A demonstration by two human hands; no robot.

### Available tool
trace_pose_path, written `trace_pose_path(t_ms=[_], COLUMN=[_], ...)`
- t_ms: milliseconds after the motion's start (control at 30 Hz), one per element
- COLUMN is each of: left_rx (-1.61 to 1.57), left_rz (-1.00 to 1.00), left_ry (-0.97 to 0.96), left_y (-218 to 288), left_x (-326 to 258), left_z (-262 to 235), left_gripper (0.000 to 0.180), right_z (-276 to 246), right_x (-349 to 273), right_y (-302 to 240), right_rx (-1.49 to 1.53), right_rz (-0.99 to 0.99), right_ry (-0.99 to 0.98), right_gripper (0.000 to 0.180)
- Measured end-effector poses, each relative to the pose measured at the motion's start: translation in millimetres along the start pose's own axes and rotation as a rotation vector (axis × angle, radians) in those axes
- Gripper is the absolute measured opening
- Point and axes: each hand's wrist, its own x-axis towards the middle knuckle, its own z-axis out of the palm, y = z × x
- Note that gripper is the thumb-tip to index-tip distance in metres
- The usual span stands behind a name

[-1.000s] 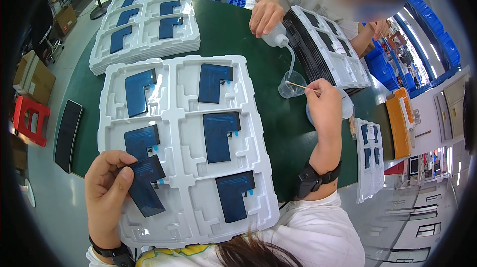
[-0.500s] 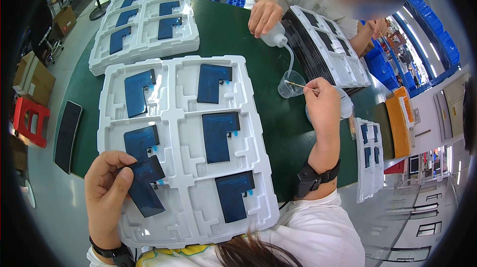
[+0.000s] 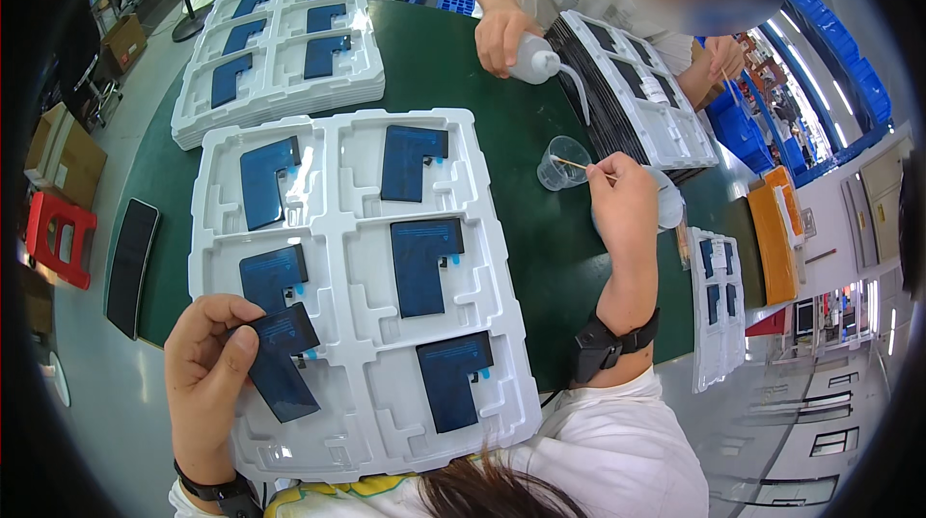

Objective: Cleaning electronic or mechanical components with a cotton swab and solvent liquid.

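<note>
My left hand (image 3: 214, 364) pinches an L-shaped dark blue phone battery (image 3: 282, 359) above the near-left compartment of a white plastic tray (image 3: 333, 325). Several like batteries, such as this one (image 3: 424, 267), lie in the tray's other compartments. Out to the right, my right hand (image 3: 625, 192) holds a thin stick like a cotton swab (image 3: 569, 163), its far end at a small clear plastic cup (image 3: 552, 177). Whether the tip touches liquid cannot be seen. A second clear container (image 3: 669, 204) stands partly hidden behind that hand.
Across the green table (image 3: 439, 50) a co-worker's hand (image 3: 502, 40) holds a white squeeze bottle (image 3: 536, 61) with a bent spout. Stacked trays stand at the far left (image 3: 280, 84) and the far right (image 3: 632, 84). A dark phone-like slab (image 3: 132, 265) lies at the left edge.
The co-worker's squeeze bottle has tilted, and its spout has swung up and right, away from the cup. My hands have stayed almost still.
</note>
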Motion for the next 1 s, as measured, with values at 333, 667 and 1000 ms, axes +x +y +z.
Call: trace_pose_path(t_ms=[333,667,1000], left_rx=[0.010,0.021,0.001], left_rz=[-0.003,0.003,0.009], left_ry=[0.001,0.001,-0.011], left_y=[0.4,2.5,2.0], left_x=[-0.1,0.4,1.1], left_z=[0.1,2.0,2.6], left_gripper=[0.015,0.015,0.016], right_z=[-3.4,-1.0,4.3], right_x=[-4.0,-1.2,1.8], right_y=[-8.5,-8.8,2.9], right_rx=[-0.106,-0.013,-0.094], right_rz=[-0.001,0.041,-0.020], right_ry=[-0.106,-0.155,-0.084], right_gripper=[0.016,0.008,0.007])
